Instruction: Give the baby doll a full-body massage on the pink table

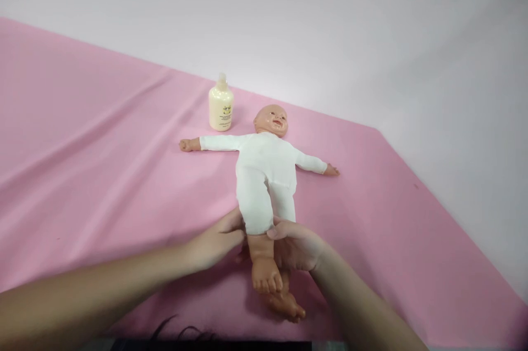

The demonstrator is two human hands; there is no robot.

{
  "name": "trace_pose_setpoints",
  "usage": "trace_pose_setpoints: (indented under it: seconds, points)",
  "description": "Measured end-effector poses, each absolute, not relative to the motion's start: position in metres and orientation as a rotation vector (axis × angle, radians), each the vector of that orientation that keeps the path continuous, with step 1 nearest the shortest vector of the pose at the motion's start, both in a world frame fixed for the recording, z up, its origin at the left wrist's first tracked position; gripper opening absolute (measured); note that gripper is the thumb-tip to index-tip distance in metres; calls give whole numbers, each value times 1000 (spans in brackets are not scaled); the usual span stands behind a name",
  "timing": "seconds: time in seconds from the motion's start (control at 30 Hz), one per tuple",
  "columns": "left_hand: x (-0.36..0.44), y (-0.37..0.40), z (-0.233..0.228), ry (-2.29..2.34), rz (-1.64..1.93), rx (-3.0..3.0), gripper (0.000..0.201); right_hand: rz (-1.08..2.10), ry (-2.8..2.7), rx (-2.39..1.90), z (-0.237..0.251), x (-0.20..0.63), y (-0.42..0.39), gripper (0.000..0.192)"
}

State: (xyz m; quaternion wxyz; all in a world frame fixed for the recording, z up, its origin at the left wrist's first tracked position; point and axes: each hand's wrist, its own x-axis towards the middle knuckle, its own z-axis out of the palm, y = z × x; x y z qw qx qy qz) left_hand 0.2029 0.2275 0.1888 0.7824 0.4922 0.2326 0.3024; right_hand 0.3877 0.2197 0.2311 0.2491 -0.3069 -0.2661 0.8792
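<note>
A baby doll [267,161] with a white cloth body lies on its back, arms spread, its head away from me and its feet towards me. My left hand [223,241] is closed around the lower part of the doll's leg on the left, with several fingertips hidden beneath it. From the other side, my right hand [295,243] grips the same leg, its thumb at the edge of the white cloth. That leg is raised over the other one, whose foot [286,306] shows below and to the right.
A pale yellow bottle [221,109] with a clear cap stands upright beside the doll's head. Pink cloth [124,186] with a few creases lies under everything. Beyond it extends a white surface [173,10].
</note>
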Motion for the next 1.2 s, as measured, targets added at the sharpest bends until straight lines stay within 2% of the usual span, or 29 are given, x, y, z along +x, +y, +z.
trace_pose_setpoints:
  seconds: [0.3, 0.5, 0.87, 1.1, 1.2]
  points:
    - [199, 232, 199, 404, 633, 998, 59, 2425, -735, -792, 229, 389, 221, 51]
    - [193, 240, 199, 332, 636, 969, 41, 2390, -769, -752, 229, 388, 224, 53]
    - [194, 255, 197, 369, 489, 997, 47, 2426, -768, -694, 221, 391, 226, 48]
    - [191, 258, 196, 412, 430, 1056, 27, 2425, -762, -685, 220, 393, 227, 47]
    - [191, 259, 199, 415, 401, 1057, 25, 2417, -775, -690, 223, 392, 226, 47]
